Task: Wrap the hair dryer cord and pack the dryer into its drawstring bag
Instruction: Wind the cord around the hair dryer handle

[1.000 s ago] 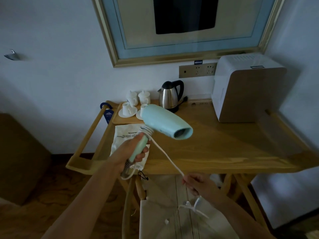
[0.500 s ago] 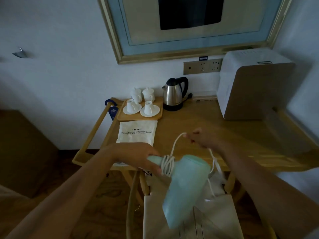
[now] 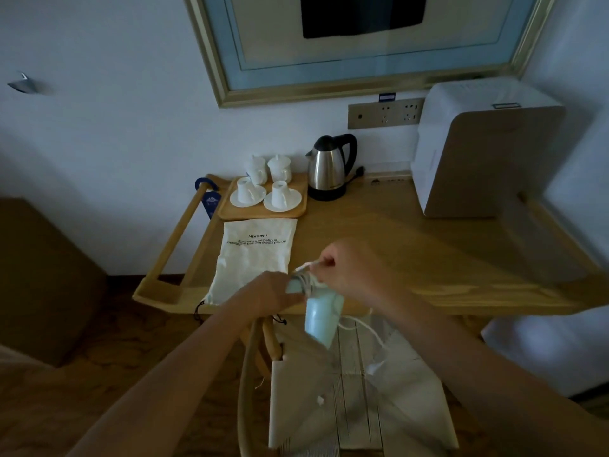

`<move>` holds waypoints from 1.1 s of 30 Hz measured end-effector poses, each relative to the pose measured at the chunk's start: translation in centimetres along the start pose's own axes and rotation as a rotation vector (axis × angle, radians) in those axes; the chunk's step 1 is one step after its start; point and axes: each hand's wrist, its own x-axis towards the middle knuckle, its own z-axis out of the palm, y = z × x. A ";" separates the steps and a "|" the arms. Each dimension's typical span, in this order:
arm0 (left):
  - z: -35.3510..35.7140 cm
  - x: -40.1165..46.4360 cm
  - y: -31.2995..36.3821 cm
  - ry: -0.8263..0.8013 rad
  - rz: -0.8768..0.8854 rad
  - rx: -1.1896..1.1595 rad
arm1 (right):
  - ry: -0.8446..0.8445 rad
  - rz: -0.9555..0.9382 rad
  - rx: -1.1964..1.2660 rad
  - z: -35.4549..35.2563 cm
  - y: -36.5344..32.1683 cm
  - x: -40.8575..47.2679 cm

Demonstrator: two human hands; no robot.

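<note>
Since a moment ago the hair dryer [image 3: 321,316] has swung barrel-down at the worktop [image 3: 412,258] edge. Left hand [image 3: 270,293] grips its handle; right hand [image 3: 346,267] pinches the cord [image 3: 304,283], adding another turn. Drawstring bag [image 3: 255,255] lies flat, unopened; wrapping unfinished.

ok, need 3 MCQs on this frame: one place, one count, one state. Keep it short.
1. Where does the white printed drawstring bag lie?
A. on the chair
B. on the wooden table, in front of the cup tray
C. on the floor

2. How many white cups on saucers stand on the wooden tray?
A. two
B. four
C. none

3. What does the left hand do?
A. hangs idle
B. grips the pale blue hair dryer by its handle
C. holds the kettle

Answers: B, the bag lies flat before the tray; A, two saucers each bear a cup; B, its fingers curl round the handle.
</note>
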 end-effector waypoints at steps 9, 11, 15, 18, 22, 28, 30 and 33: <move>-1.6 -0.2 -1.5 -0.020 -0.107 -0.719 | 0.083 -0.022 0.138 5.2 5.7 -3.9; -1.6 -0.3 -1.8 -0.056 -0.072 -0.743 | 0.115 -0.018 0.147 5.4 6.9 -3.6; -1.1 -0.4 -2.0 -0.070 -0.061 -0.859 | 0.203 -0.060 0.133 6.1 8.2 -3.1; -0.6 -0.4 -1.8 -0.032 -0.100 -1.015 | 0.313 -0.101 0.067 7.3 8.5 -3.8; -0.7 0.1 -1.7 -0.065 -0.118 -1.360 | 0.212 -0.119 0.261 8.4 8.8 -4.8; -1.9 -1.7 -1.1 -0.278 0.167 -1.585 | -0.142 0.026 0.631 6.4 9.7 -3.1; -2.8 -2.7 -1.0 -0.308 0.277 -1.492 | -0.168 0.070 0.553 5.3 10.4 -2.1; -4.6 -3.8 -1.0 -0.344 0.384 -1.252 | -0.230 0.139 0.521 3.6 11.0 -0.5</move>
